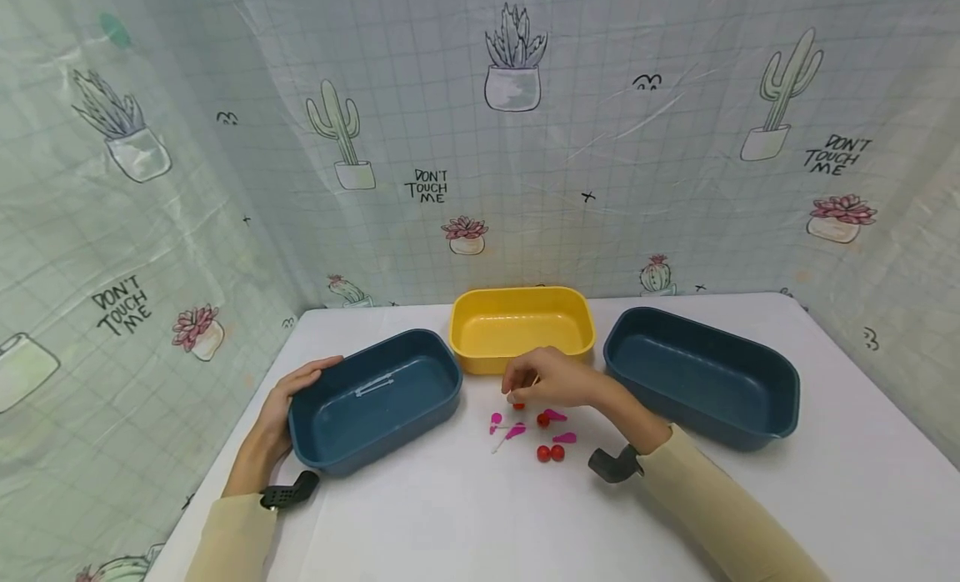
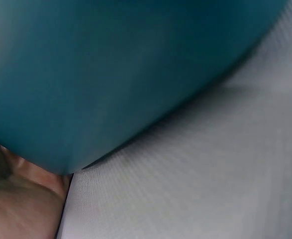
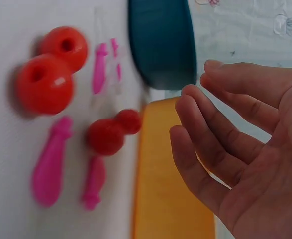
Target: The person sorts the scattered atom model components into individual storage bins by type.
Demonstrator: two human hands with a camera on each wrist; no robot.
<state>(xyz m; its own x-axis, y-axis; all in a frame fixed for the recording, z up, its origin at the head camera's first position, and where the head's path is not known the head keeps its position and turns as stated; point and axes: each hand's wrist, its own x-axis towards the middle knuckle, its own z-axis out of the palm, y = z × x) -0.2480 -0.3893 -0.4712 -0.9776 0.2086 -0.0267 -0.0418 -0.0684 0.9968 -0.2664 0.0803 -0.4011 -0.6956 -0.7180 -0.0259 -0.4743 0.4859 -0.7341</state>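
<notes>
My left hand (image 1: 281, 407) rests against the outer left end of a dark blue tray (image 1: 442, 403), fingers extended along its far corner. Two thin pale sticks (image 1: 375, 385) lie inside it. My right hand (image 1: 551, 378) hovers over small pieces on the table, just in front of the yellow tray (image 1: 521, 365). In the right wrist view its fingers are loosely bent, and no held thing shows between them. Below its fingertips sits a red bead (image 1: 518, 405). Nearby lie several more red beads (image 3: 45, 92), some with visible holes, and pink drop-shaped pieces (image 3: 50, 169).
A second dark blue tray (image 1: 697, 382) stands at the right, close behind my right forearm. Patterned sheeting (image 1: 405, 248) hangs behind and beside the white table (image 1: 450, 515). Thin pale sticks (image 1: 495, 449) lie among the pink pieces.
</notes>
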